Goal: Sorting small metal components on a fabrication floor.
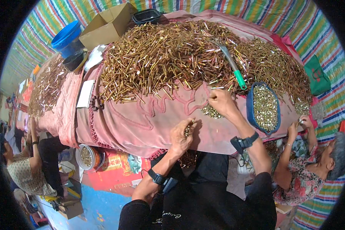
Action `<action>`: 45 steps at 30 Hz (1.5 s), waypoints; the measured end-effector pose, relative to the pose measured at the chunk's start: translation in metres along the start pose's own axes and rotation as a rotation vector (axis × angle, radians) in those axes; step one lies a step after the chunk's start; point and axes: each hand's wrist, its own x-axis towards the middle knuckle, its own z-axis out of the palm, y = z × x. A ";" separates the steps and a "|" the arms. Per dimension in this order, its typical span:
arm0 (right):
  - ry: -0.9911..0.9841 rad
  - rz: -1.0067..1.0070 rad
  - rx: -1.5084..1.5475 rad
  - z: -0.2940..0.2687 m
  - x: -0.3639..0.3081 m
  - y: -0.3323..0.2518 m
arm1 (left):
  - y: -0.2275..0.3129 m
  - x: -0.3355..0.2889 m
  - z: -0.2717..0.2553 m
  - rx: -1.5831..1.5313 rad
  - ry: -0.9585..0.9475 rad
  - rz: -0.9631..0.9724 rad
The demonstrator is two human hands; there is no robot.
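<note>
My left hand (182, 136) is curled above the front part of the pink cloth (214, 134), closed on a cluster of small gold-coloured metal pieces (188, 129). My right hand (221, 102) is closed in a pinch just in front of the big heap; whatever sits between its fingertips is too small to make out. Directly below it lies a little pile of similar small pieces (211, 112). A heap of thin gold-coloured metal rods (157, 61) spreads over the back of the cloth. To the right, a blue tub (250, 109) is full of small shiny pieces.
A green-handled tool (239, 78) lies on the rods. At the back left stand a blue bucket (67, 38), a cardboard box (103, 28) and a black tray (146, 16). Co-workers sit at the right (301, 172) and left (25, 168). A white bucket (80, 157) stands below the cloth's edge.
</note>
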 end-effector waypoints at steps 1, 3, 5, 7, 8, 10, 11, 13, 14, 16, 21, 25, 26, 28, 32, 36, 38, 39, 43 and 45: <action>-0.006 -0.001 0.001 -0.002 -0.005 -0.010 | -0.001 -0.001 0.001 -0.005 -0.002 -0.003; -0.137 0.441 0.609 -0.007 -0.021 -0.046 | -0.002 -0.002 -0.002 -0.002 0.001 -0.013; -0.129 0.387 0.713 0.001 -0.039 -0.059 | 0.001 0.001 -0.002 0.070 -0.028 0.030; -0.127 0.309 0.835 0.005 -0.049 -0.076 | -0.005 -0.002 0.000 0.048 -0.025 0.027; -0.128 0.309 0.837 0.007 -0.050 -0.080 | -0.008 -0.003 0.000 0.026 -0.021 0.027; -0.222 0.254 0.689 0.008 -0.052 -0.085 | -0.010 -0.004 0.000 0.015 -0.027 0.035; -0.202 0.216 0.611 0.006 -0.052 -0.090 | -0.010 -0.004 -0.001 0.003 -0.032 0.043; -0.140 0.012 0.450 0.002 -0.052 -0.091 | -0.011 -0.004 0.000 0.010 -0.020 0.058; -0.076 -0.190 0.287 0.002 -0.052 -0.091 | -0.012 -0.005 -0.001 0.016 -0.008 0.074; -0.031 -0.263 0.284 0.005 -0.050 -0.092 | -0.013 -0.006 -0.001 0.012 -0.029 0.053; 0.014 -0.413 0.182 0.008 -0.048 -0.093 | -0.012 -0.006 -0.006 0.011 -0.058 0.041; -0.053 -0.356 0.264 0.009 -0.051 -0.085 | -0.006 -0.003 -0.007 -0.032 -0.075 0.012; -0.086 -0.339 0.306 0.010 -0.052 -0.083 | -0.004 -0.002 -0.007 -0.083 -0.081 -0.016; -0.112 -0.269 0.320 0.008 -0.054 -0.083 | -0.003 -0.001 -0.007 -0.087 -0.073 -0.017; -0.111 -0.098 0.351 0.008 -0.059 -0.088 | -0.006 -0.001 -0.003 -0.153 -0.026 -0.028; -0.008 -0.250 0.332 0.014 -0.061 -0.076 | -0.010 -0.004 -0.006 -0.137 -0.107 -0.047; -0.155 -0.163 0.320 0.010 -0.058 -0.075 | -0.008 -0.001 -0.008 -0.074 -0.096 -0.031; -0.154 -0.162 0.323 0.009 -0.056 -0.073 | -0.006 -0.001 -0.009 -0.072 -0.098 -0.031; -0.219 -0.071 0.454 0.004 -0.053 -0.082 | -0.004 0.002 -0.006 -0.131 -0.074 -0.036; -0.052 -0.277 0.445 0.014 -0.053 -0.075 | -0.006 0.001 -0.007 -0.153 -0.057 -0.009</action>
